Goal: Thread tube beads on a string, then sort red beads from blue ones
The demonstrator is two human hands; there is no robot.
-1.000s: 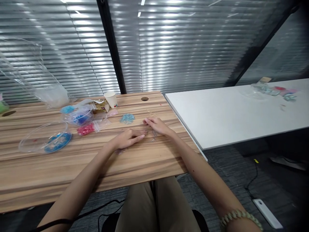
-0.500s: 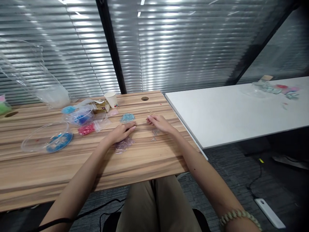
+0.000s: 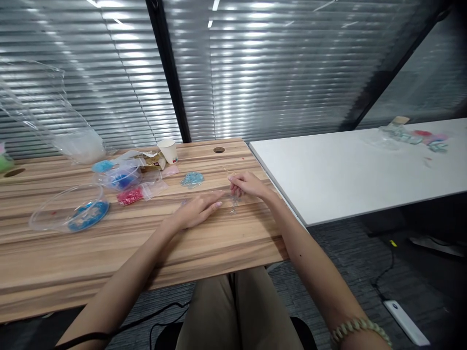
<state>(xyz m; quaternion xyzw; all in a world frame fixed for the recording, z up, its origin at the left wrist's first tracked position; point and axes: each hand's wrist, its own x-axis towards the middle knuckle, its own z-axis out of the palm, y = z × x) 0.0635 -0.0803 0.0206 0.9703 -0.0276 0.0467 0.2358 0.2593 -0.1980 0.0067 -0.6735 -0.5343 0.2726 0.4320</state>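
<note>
My left hand (image 3: 199, 209) lies flat on the wooden table (image 3: 109, 253) with its fingers stretched out to the right, over a spot with pale beads. My right hand (image 3: 248, 185) rests just beyond it, its fingers curled in and the tips pinched together. Anything between them is too small to make out. A small scatter of clear beads (image 3: 233, 205) lies between the two hands. A pile of light blue beads (image 3: 192, 179) sits a little to the left of my right hand.
Left of the hands are a bag of red beads (image 3: 130, 195), a clear tub with blue beads (image 3: 120, 177), a clear bowl (image 3: 54, 216), a paper cup (image 3: 168, 149) and a large clear bag (image 3: 73, 138). A white table (image 3: 350, 175) adjoins on the right. A power strip (image 3: 403, 321) lies on the floor.
My left hand slid right and toward me, and now covers the pale beads that showed below it half a second ago. My right hand curled its fingers in and shifted slightly right.
</note>
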